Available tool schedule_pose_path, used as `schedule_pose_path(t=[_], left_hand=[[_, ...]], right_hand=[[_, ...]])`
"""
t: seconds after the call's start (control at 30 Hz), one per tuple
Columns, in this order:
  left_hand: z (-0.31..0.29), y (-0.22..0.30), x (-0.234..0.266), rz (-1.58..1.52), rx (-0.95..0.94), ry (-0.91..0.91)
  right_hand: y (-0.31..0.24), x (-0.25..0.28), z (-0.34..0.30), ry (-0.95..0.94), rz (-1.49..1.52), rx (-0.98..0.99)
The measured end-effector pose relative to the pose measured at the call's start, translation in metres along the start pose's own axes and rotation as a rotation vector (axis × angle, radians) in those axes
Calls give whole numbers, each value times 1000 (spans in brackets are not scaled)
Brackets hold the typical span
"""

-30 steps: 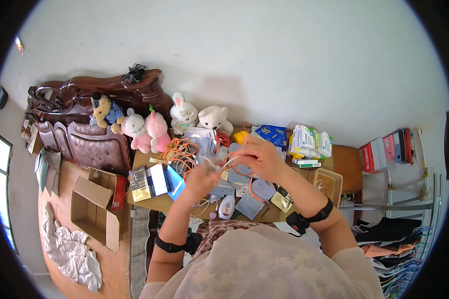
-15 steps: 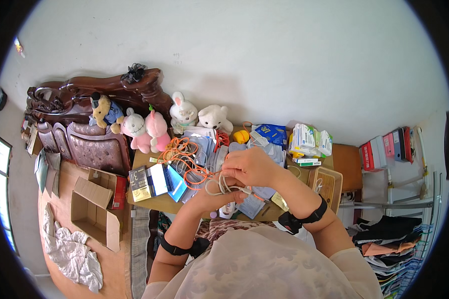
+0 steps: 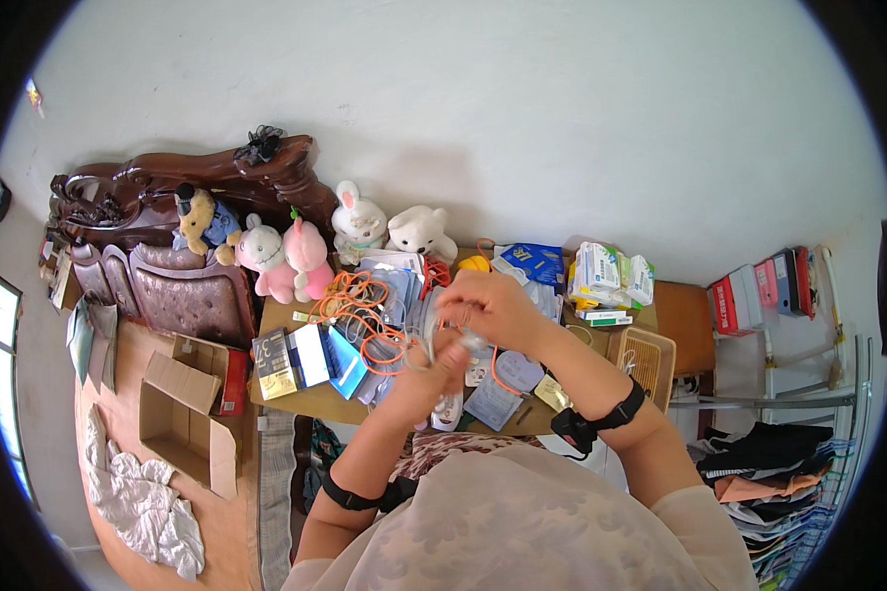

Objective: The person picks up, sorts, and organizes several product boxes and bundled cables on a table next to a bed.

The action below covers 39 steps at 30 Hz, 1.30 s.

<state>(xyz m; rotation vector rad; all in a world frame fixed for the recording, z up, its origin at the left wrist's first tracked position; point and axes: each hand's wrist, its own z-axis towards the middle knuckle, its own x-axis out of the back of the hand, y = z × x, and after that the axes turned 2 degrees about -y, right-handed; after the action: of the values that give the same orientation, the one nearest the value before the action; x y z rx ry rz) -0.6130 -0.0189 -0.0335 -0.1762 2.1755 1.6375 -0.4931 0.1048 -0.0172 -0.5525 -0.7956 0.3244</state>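
Note:
Over the cluttered table I hold a loosely coiled white cable (image 3: 416, 357) in front of me. My left hand (image 3: 432, 379) is closed round the coil from below. Just above it my right hand (image 3: 491, 307) is closed with bent fingers at the upper part of the cable; its fingertips are blurred. A pale end of the cable shows between the hands, too smeared to make out. Left of my hands lies a tangle of orange cables (image 3: 350, 300), one strand passing behind my hands and out near a blue-grey packet (image 3: 493, 402).
Plush toys (image 3: 360, 225) line the table's back. Yellow-and-white packs (image 3: 606, 276) and a wicker basket (image 3: 647, 366) stand at the right. Blue and gold boxes (image 3: 278, 362) lie at the left. An opened cardboard box (image 3: 182, 433) sits beyond the table's left edge.
My hands have shifted slightly and turned, drawing the white cable into a tighter bunch. My right hand has moved a little up and left, uncovering packets on the table.

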Motion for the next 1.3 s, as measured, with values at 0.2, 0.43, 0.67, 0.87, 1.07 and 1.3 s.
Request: schedule_pose_path(t=[0.2, 0.43, 0.67, 0.87, 1.07, 1.3], left_hand=[[18, -11, 32, 270, -374, 792], [19, 4, 15, -493, -462, 565], [-3, 29, 84, -92, -492, 818], [2, -9, 13, 577, -362, 31], [4, -12, 28, 273, -363, 338], [13, 15, 38, -494, -553, 147]], right_hand=[[4, -17, -34, -59, 217, -525], [-10, -46, -38, -275, 533, -986], [18, -2, -63, -214, 179, -705], [-21, 8, -4, -28, -50, -195], [-4, 10, -22, -66, 188, -669], [-2, -10, -50, -361, 101, -644]])
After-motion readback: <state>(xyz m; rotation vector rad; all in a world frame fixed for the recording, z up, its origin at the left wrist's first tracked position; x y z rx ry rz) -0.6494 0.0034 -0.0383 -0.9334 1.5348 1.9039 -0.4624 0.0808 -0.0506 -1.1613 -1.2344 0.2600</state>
